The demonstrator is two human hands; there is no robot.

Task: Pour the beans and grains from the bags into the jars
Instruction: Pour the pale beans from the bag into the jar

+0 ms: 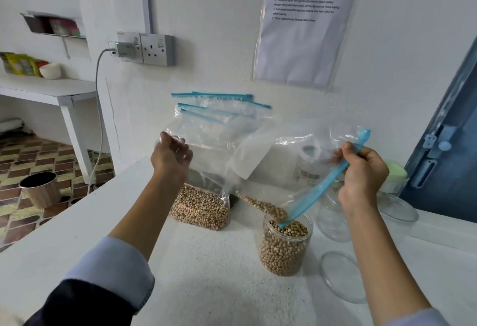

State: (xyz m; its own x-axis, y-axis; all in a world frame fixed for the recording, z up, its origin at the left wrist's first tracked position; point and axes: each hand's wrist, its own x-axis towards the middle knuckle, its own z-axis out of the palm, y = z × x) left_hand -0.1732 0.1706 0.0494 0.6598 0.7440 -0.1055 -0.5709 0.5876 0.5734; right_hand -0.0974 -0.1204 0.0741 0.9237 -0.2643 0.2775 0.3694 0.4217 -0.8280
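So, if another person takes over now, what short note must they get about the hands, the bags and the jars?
Left hand: holds up the bottom end of the clear bag.
Right hand: pinches the bag's blue zip edge, mouth down over the jar.
Soybeans are pouring in; the jar is nearly full.
Second soybean bag stands behind, still full.
Empty jar and two lids lie to the right.
Left: finish this bag, pour the rest, close the jars.
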